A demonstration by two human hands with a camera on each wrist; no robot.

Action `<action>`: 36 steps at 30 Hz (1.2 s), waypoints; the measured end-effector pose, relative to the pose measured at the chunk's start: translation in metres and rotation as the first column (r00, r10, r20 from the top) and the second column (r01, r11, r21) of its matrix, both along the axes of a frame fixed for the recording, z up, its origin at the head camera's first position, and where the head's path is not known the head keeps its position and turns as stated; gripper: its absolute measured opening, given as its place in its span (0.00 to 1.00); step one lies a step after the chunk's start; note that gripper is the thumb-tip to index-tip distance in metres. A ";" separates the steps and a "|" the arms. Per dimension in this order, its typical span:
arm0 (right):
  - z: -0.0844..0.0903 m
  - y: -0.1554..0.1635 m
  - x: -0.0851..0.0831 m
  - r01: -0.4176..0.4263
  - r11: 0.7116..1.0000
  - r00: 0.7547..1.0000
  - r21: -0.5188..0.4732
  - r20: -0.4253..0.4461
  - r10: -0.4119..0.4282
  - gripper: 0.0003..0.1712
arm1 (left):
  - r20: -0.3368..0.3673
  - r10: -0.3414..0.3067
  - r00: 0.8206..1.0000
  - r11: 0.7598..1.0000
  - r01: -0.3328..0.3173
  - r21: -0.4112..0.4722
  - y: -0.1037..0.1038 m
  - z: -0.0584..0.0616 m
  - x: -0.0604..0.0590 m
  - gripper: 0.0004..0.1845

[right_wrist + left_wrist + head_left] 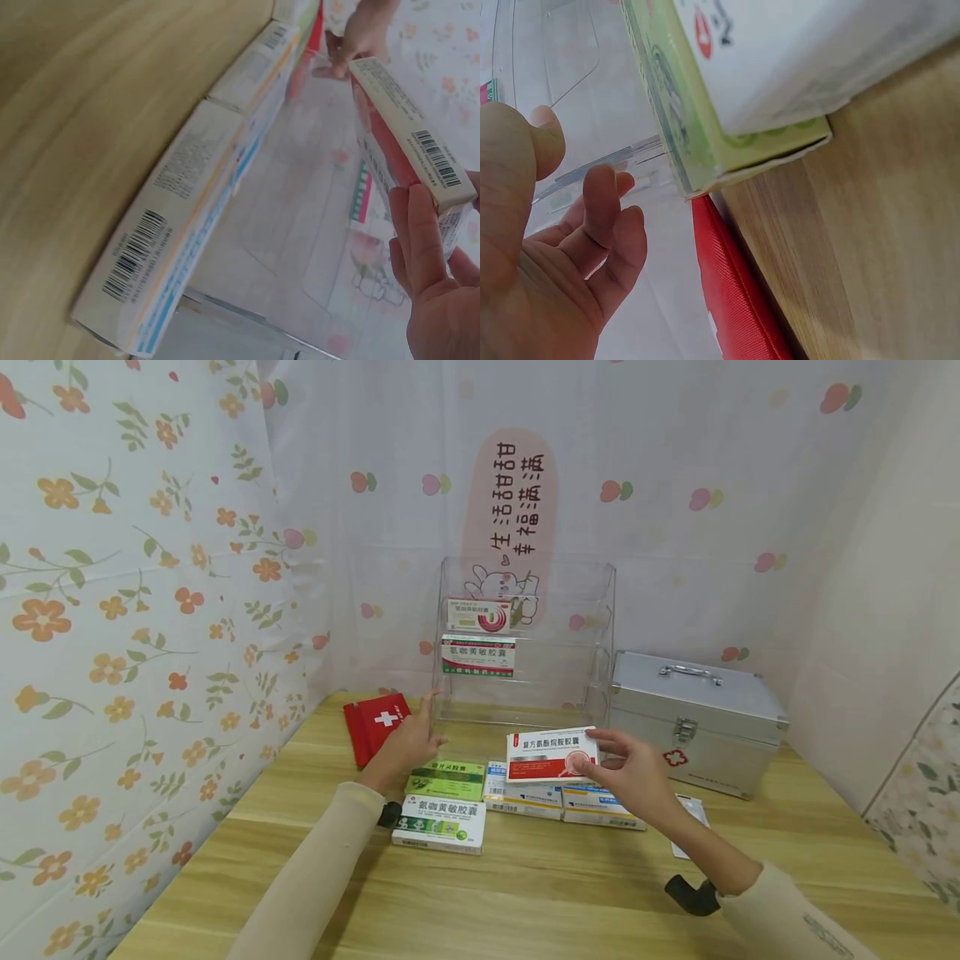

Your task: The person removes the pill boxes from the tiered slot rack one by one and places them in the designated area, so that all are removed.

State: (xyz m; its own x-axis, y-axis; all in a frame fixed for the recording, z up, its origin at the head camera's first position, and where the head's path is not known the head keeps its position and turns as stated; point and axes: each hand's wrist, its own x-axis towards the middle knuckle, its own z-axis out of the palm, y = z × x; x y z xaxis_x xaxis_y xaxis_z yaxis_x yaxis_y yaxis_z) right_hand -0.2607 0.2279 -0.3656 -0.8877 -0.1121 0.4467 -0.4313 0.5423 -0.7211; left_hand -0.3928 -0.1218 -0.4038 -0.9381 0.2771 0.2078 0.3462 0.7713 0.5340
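Head view: the right hand (633, 772) holds a red-and-white medicine box (551, 754) by its right end, fingers pinched on that edge, the box raised above two blue-and-white boxes (562, 800) lying side by side on the worktop (570, 893). The held box sits just in front of the clear acrylic rack (525, 643), below its lowest tier. The left hand (408, 739) reaches toward the rack's left front edge, fingers straight and slightly apart, holding nothing. A red first-aid pouch (375, 725) lies just left of that hand. A green box (447, 779) and a white-and-green box (440, 822) lie near the left wrist. Two boxes already stand in the rack's left half; its right half is open. A metal case (693, 718) stands just right of the rack. The near part of the worktop is open.

Left wrist view: the left hand (547, 255) is close to the rack wall (592, 169), fingers relaxed and apart; whether they touch it cannot be told. The green box (705, 127) corner overhangs the pouch (739, 300) edge.

Right wrist view: the right hand's fingers (416, 240) clamp the end of the held box (405, 142), which is well clear of the boxes (195, 217) on the worktop.
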 end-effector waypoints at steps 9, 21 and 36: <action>-0.018 0.000 0.011 -0.053 0.997 0.994 -0.055 0.091 0.058 0.30 | -0.005 -0.010 1.000 1.000 0.010 0.013 0.000 0.000 0.001 0.49; -0.030 -0.006 0.026 -0.038 0.997 0.969 -0.073 0.242 0.055 0.29 | 0.024 0.004 1.000 1.000 -0.005 0.020 0.002 0.000 0.003 0.51; -0.042 -0.005 0.034 -0.009 0.999 0.943 -0.051 0.331 0.025 0.28 | 0.031 0.024 0.999 1.000 -0.025 0.009 0.002 0.002 0.002 0.51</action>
State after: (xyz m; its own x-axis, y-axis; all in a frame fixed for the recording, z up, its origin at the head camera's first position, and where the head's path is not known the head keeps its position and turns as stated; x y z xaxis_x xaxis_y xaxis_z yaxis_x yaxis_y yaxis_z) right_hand -0.2263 0.2228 -0.4078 -0.9845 -0.1144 0.1326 -0.1724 0.4981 -0.8498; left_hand -0.3912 -0.1196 -0.4015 -0.9505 0.2521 0.1816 0.3107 0.7741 0.5516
